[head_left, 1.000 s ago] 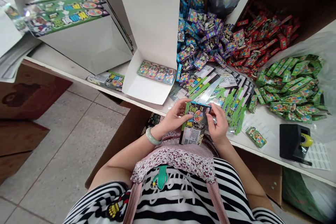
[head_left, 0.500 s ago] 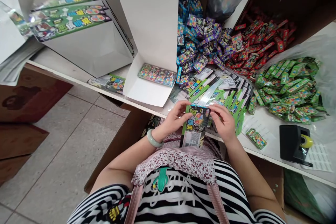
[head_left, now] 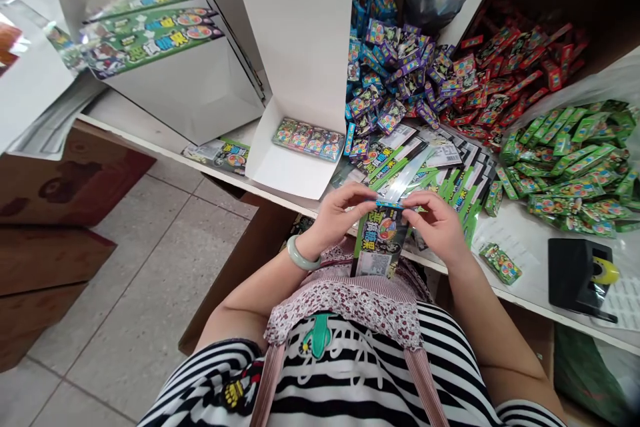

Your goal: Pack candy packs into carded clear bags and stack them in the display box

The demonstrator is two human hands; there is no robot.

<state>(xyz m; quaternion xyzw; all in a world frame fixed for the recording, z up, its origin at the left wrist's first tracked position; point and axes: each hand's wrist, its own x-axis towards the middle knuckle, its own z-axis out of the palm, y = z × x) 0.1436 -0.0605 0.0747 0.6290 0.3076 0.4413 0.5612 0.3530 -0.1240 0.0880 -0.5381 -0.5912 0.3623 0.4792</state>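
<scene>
The black-and-green packet (head_left: 377, 240) hangs before the apron (head_left: 345, 313), at the worktop's (head_left: 535, 280) near edge. Since half a second ago, the left hand's (head_left: 343, 213) thumb has moved up its front; both hands' fingers, the right hand's (head_left: 437, 223) too, pinch closed at its blue-topped corners.

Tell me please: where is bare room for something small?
A small patch of white tabletop looks bare between the single green candy box and the tape dispenser. The white carton is bare in front of its candy four-pack. Crowded: the middle, overlapping printed packets, heaped candy boxes behind.
</scene>
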